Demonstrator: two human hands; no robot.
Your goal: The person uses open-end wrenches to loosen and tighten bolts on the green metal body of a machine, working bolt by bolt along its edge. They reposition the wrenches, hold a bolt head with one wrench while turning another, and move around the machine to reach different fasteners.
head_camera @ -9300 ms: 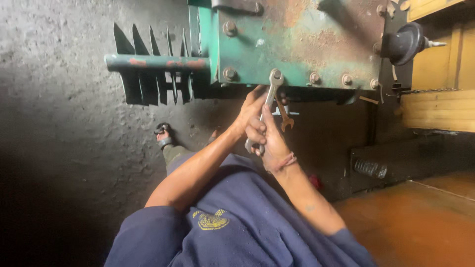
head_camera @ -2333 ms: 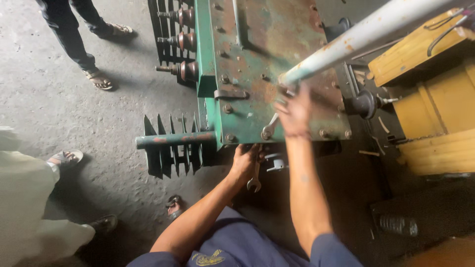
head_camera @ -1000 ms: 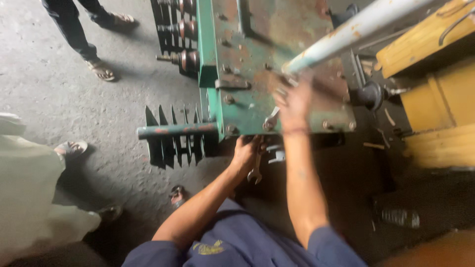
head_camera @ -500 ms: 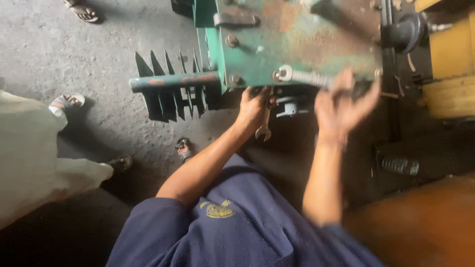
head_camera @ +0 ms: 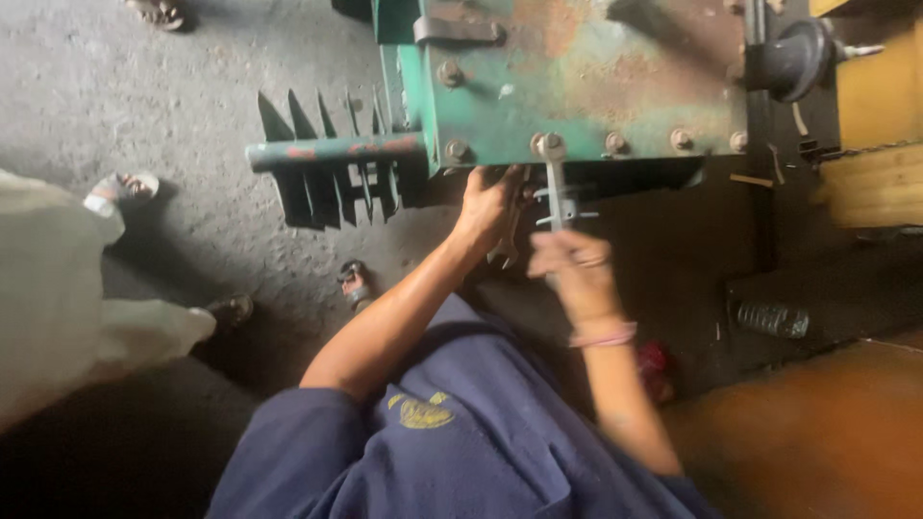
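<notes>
Upright, the wrench [head_camera: 556, 197] stands; right hand [head_camera: 575, 274] clasps its foot.

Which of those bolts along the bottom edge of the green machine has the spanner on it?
The bolt second from the left along the green housing's lower edge: the spanner held by the right hand sits on it; the other bolts are bare.
</notes>
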